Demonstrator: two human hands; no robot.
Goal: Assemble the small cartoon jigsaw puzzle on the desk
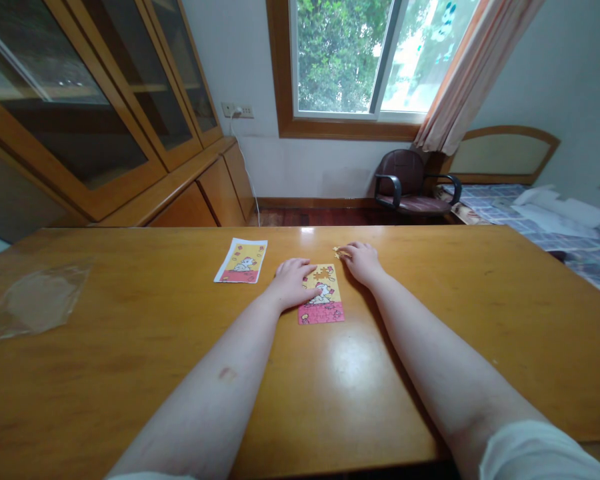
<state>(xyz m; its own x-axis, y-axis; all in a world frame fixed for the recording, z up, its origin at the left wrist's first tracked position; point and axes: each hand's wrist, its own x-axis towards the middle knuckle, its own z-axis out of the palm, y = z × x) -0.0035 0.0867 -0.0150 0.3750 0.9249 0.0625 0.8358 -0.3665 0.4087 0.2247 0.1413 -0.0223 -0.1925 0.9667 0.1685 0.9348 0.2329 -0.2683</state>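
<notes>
A small jigsaw puzzle (324, 301) with a yellow and pink cartoon picture lies on the wooden table (180, 373). My left hand (293, 279) rests flat on its left edge, fingers stretched out. My right hand (361, 260) sits just beyond the puzzle's top right corner, fingers curled onto a small yellow puzzle piece (338, 252). A gap shows in the puzzle's upper edge. A printed picture card (241, 261) with the same cartoon lies to the left of my left hand.
A crumpled clear plastic bag (33, 300) lies at the table's left. Wooden cabinets with glass doors (105, 100) stand at the left. Beyond the table are a dark armchair (410, 183), a window (375, 57) and a bed (555, 213) at the right.
</notes>
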